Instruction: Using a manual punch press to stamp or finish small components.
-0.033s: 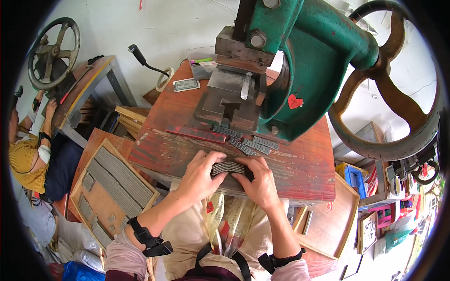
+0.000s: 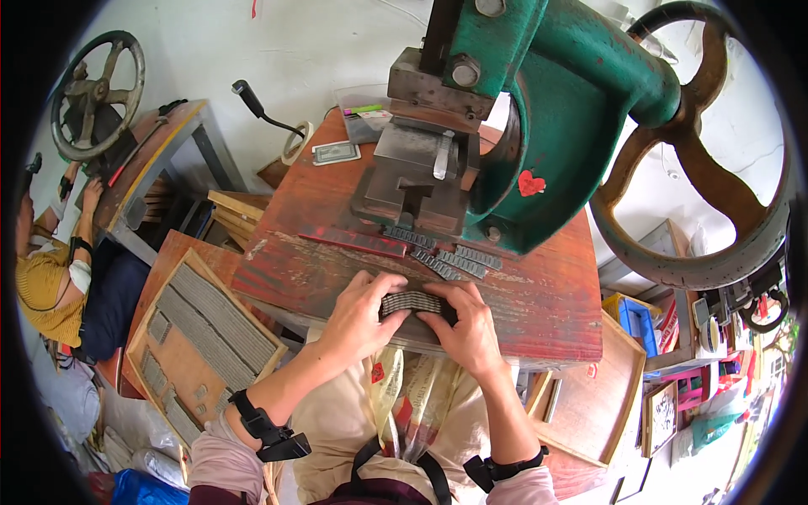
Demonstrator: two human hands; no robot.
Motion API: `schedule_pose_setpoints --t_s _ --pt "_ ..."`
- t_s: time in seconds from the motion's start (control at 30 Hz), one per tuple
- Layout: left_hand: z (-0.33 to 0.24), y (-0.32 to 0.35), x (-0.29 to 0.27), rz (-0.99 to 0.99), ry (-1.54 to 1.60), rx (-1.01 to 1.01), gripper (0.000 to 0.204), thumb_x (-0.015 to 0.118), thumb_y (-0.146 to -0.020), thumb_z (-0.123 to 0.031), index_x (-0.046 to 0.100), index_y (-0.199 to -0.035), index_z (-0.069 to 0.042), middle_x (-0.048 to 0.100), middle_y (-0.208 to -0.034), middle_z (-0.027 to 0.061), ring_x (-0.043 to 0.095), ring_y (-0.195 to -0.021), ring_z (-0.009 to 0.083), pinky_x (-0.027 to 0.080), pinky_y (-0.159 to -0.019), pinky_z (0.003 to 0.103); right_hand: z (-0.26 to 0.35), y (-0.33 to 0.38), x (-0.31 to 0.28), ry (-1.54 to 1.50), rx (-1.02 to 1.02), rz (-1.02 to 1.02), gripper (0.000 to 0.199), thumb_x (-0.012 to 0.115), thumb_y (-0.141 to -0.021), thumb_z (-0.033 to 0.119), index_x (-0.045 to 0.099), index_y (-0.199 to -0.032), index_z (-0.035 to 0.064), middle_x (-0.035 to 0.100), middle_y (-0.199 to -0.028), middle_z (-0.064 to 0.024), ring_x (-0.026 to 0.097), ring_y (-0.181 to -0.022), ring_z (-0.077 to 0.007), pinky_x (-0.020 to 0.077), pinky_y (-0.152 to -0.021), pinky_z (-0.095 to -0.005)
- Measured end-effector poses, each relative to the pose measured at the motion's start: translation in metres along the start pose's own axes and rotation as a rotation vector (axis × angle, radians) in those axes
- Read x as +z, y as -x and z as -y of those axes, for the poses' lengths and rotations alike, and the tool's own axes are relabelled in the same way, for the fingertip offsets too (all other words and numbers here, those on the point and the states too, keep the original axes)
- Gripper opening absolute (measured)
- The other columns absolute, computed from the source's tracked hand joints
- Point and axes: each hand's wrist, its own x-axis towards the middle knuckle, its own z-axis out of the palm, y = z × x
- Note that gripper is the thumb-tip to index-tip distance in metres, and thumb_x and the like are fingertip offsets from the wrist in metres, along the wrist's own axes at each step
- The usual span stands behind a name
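Observation:
At the near edge of the wooden table I hold a stack of thin grey metal strips (image 2: pixel 410 301) between both hands. The stack is slightly arched, its layered edges facing up. My left hand (image 2: pixel 364 310) closes on its left end, and my right hand (image 2: pixel 465 324) closes on the right end, thumbs along the near side. Just beyond lie several loose toothed metal strips (image 2: pixel 471 259), beside a flat red bar (image 2: pixel 353 243). Behind them stands a green hand press (image 2: pixel 572 109) with a steel die block (image 2: pixel 406 164). My fingers hide the stack's ends.
Left of the table, a wooden tray (image 2: pixel 244 324) holds rows of grey strips. Another shallow wooden tray (image 2: pixel 589 412) sits at the right. The press's large handwheel (image 2: pixel 699 273) overhangs the right side. At far left, a person in yellow (image 2: pixel 50 295) works near another wheel (image 2: pixel 99 91).

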Motion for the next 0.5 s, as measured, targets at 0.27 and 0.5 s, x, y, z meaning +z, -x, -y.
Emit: schedule_pose_setpoints --t_s 0.27,0.5 --pt "-0.007 0.005 -0.015 0.107 -0.040 0.070 0.048 0.074 -0.074 -0.012 0.053 -0.116 -0.002 0.058 -0.100 0.0189 0.059 -0.090 0.0347 0.049 -0.079 0.040 0.001 -0.001 -0.004 0.028 0.003 -0.003 0.039 0.073 -0.074 0.012 0.062 -0.109 0.0018 0.062 -0.104 -0.0156 0.054 -0.104 -0.0308 0.0453 -0.089 -0.0385" --pt "-0.008 0.009 -0.012 0.091 -0.087 0.081 0.042 0.065 -0.077 -0.003 0.053 -0.117 -0.002 0.059 -0.101 0.0184 0.056 -0.094 0.0351 0.048 -0.081 0.041 0.004 -0.002 -0.007 0.015 0.021 0.042 0.039 0.073 -0.073 0.012 0.063 -0.109 0.0031 0.063 -0.102 -0.0147 0.055 -0.103 -0.0310 0.0454 -0.089 -0.0384"
